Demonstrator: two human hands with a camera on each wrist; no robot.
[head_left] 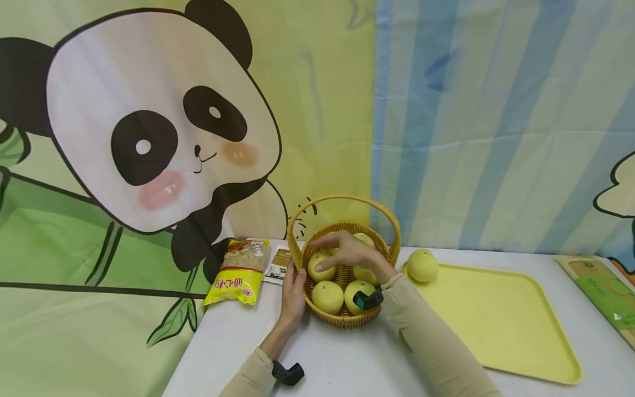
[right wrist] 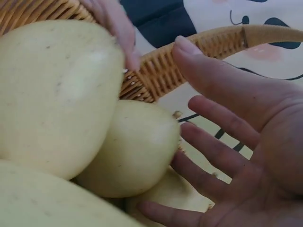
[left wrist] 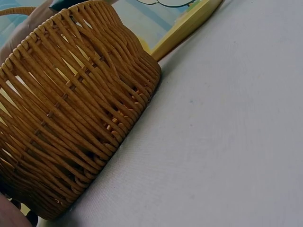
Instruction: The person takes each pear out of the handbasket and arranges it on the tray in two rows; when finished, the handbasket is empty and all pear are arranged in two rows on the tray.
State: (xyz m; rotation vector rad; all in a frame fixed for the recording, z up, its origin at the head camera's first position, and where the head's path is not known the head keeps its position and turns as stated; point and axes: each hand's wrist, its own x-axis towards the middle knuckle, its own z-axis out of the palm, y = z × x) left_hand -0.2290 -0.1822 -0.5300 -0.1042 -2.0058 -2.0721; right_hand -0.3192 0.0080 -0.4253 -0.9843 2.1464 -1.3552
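A wicker basket [head_left: 324, 318] with a tall arched handle stands against the back curtain, holding several pale yellow, round, pear-like fruits [head_left: 327, 298]. At its left side my left hand [head_left: 292, 300] grips the rim, thumb towards the inside; the left wrist view shows mostly the basket's woven wall [left wrist: 80, 99]. My right hand [head_left: 349, 251] hovers over the fruits with its fingers apart and nothing held. In the right wrist view its palm [right wrist: 236, 151] faces a fruit [right wrist: 132, 146], the fingertips close beside it; whether they touch, I cannot tell.
Right of the basket lies a yellow tray [head_left: 496, 320], with one more pale fruit [head_left: 422, 266] at its back left corner. A yellow food bag [head_left: 240, 273] and a small packet [head_left: 278, 267] lie to the left. A green and tan package [head_left: 600, 292] is at far right.
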